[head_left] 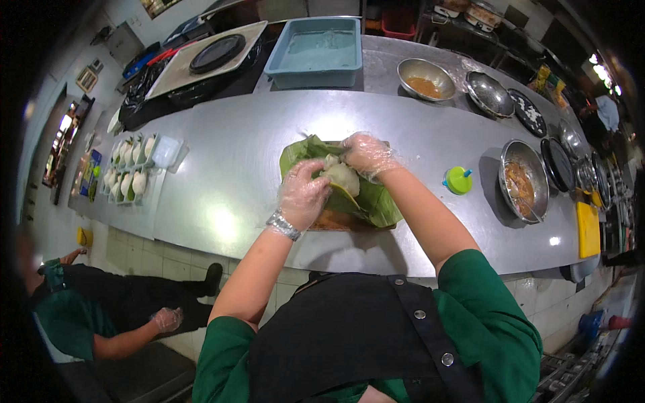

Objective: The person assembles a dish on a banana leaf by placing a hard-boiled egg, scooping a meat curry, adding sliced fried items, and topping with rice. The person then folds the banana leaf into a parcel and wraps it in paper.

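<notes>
A large green banana leaf (384,207) lies folded up around a lump of pale, whitish dough (344,180) on a brown board (329,221) in front of me. My left hand (304,193), in a clear plastic glove with a metal-banded watch at the wrist, curls its fingers on the leaf's near left edge beside the lump. On the far right side, my gloved right hand (369,156) is closed on the leaf close to the dough. The fingertips of both hands are partly hidden.
Right of the leaf stand a green-lidded container (459,180) and a steel bowl of orange-brown filling (521,181). Behind are a blue tub (316,77) and another bowl (424,78). Trays of white-and-green pieces (126,186) sit left. A co-worker (107,302) is at lower left.
</notes>
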Tool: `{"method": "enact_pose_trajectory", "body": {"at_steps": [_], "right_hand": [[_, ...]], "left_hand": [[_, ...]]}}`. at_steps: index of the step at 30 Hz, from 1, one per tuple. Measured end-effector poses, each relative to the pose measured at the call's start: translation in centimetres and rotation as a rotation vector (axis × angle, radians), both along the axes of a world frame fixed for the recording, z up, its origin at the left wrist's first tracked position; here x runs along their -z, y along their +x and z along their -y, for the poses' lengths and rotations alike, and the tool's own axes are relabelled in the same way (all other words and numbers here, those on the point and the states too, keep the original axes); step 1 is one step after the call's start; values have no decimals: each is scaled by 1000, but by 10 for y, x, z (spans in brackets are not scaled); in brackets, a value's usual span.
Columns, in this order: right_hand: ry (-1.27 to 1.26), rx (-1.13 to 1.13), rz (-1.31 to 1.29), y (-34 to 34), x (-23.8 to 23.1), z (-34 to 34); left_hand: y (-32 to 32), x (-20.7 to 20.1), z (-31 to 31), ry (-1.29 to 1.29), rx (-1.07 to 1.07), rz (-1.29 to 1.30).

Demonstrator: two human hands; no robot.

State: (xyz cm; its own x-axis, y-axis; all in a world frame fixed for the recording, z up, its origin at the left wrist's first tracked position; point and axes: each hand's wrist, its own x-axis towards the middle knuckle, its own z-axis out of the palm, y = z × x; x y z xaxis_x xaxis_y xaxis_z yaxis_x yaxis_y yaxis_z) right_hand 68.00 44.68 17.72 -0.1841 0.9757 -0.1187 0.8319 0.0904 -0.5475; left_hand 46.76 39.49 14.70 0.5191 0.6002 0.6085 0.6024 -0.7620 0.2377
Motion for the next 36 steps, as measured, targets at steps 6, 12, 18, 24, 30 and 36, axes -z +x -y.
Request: {"method": "enact_pose_trajectory", "body": {"at_steps": [6,12,18,24,30,36], "right_hand": [[-64,-101,-88,-2,12,9],[554,144,-242,-11,26,56],[478,306,405,-56,58,99],[-104,321,228,-44,32,60],[-325,153,145,2,73,10],[82,224,329,-37,28,54]], "left_hand": [[16,3,-47,-72,126,-135],[22,19,-74,-456,66,-159],[42,7,-88,-738,201,-211],[35,15,-118,-1165,256,-312],[40,-25,-90,-481,419,-639],[25,32,-112,-478,375,-587]]}}
